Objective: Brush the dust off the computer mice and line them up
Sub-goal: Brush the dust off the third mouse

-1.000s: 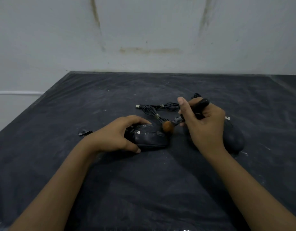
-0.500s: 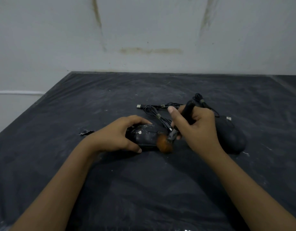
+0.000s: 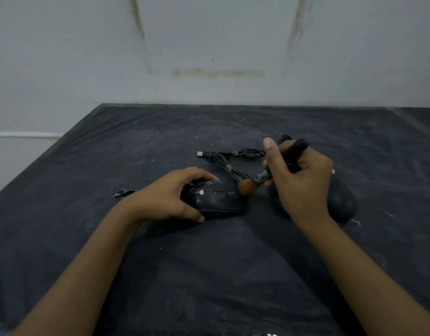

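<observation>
A dusty black mouse (image 3: 218, 198) lies on the dark table cover (image 3: 209, 275). My left hand (image 3: 165, 194) grips its left end, fingers over the top and thumb along the near side. My right hand (image 3: 298, 180) holds a black-handled brush (image 3: 260, 178); the orange bristle head touches the mouse's right front end. A second black mouse (image 3: 342, 202) sits to the right, partly hidden behind my right hand.
Bundled black cables with a USB plug (image 3: 231, 157) lie just behind the mice. A small torn black scrap (image 3: 122, 192) lies left of my left hand. White dust specks dot the cover. A pale wall (image 3: 209, 49) rises behind the table.
The brush head swept down over the near right side of the mouse, then came back up to its front end. My left hand kept its hold.
</observation>
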